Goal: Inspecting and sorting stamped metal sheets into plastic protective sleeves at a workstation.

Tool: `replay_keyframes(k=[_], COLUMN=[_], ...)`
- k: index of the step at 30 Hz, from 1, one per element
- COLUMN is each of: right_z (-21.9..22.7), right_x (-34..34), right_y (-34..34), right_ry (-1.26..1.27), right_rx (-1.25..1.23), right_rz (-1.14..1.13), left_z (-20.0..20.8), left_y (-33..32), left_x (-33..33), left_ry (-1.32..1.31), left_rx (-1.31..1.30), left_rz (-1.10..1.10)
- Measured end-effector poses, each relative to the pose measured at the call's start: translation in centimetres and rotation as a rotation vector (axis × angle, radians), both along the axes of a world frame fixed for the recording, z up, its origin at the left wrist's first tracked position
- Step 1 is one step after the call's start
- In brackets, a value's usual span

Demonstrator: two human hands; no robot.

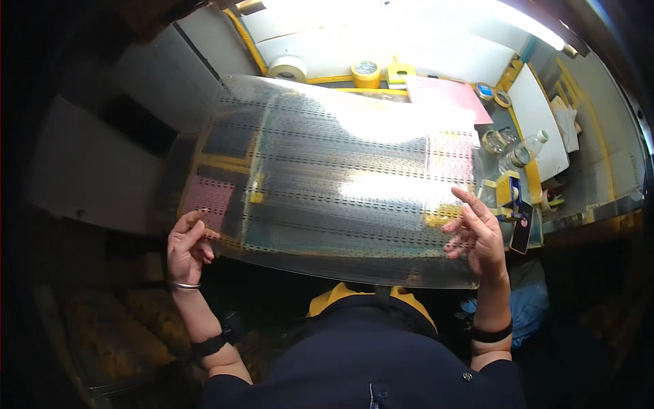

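A large clear plastic sheet (306, 204), printed with rows of small dark dashes, is tilted in front of me above the workbench. My left hand (189, 242) is closed on its near left corner, thumb on top. At the right edge my right hand (479, 238) grips it, some fingers showing through the plastic from beneath. Bright glare from the lamp hides part of the sheet's surface. Pink and yellow patches show through it.
Along the back of the bench stand a roll of white tape (287, 69), a yellow tape roll (366, 75) and pink paper (449, 97). At the right are a clear bottle (523, 151), a blue-and-yellow tape dispenser (508, 194) and a phone-like dark slab (521, 230). A tube lamp (531, 28) hangs above.
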State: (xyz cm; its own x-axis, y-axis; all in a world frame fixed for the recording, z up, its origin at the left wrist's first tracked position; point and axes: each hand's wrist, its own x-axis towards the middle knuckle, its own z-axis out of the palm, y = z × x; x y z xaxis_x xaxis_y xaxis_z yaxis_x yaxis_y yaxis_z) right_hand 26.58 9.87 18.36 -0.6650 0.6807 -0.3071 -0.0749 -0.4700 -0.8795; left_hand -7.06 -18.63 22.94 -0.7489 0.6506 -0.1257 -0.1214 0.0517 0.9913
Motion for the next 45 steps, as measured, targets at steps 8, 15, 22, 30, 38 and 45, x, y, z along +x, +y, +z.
replay_keyframes(k=[8, 15, 22, 30, 38, 45], right_z=[-0.4, 0.1, 0.1, 0.4, -1.2, -1.6], right_x=[-0.4, -1.6, -2.0, -1.5, -1.9, -1.7], right_y=[-0.5, -1.5, -2.4, -2.0, -1.2, -1.1], right_ry=[-0.023, 0.025, 0.025, 0.017, 0.05, 0.02], right_rx=[0.05, 0.098, 0.19, 0.132, 0.045, 0.05], right_rz=[-0.093, 0.066, 0.077, 0.053, -0.138, -0.166], left_z=[0.1, -1.8, -2.7, -1.4, -0.9, -1.0], left_y=[-0.1, -3.2, -5.2, -4.5, -3.1, -2.9], left_x=[-0.2, -2.1, -3.1, -1.3, -1.1, -0.9], left_ry=[0.05, 0.049, 0.074, 0.102, 0.088, 0.089], left_rx=[0.005, 0.127, 0.145, 0.141, 0.132, 0.134], left_rz=[-0.007, 0.04, 0.015, 0.114, 0.064, 0.081])
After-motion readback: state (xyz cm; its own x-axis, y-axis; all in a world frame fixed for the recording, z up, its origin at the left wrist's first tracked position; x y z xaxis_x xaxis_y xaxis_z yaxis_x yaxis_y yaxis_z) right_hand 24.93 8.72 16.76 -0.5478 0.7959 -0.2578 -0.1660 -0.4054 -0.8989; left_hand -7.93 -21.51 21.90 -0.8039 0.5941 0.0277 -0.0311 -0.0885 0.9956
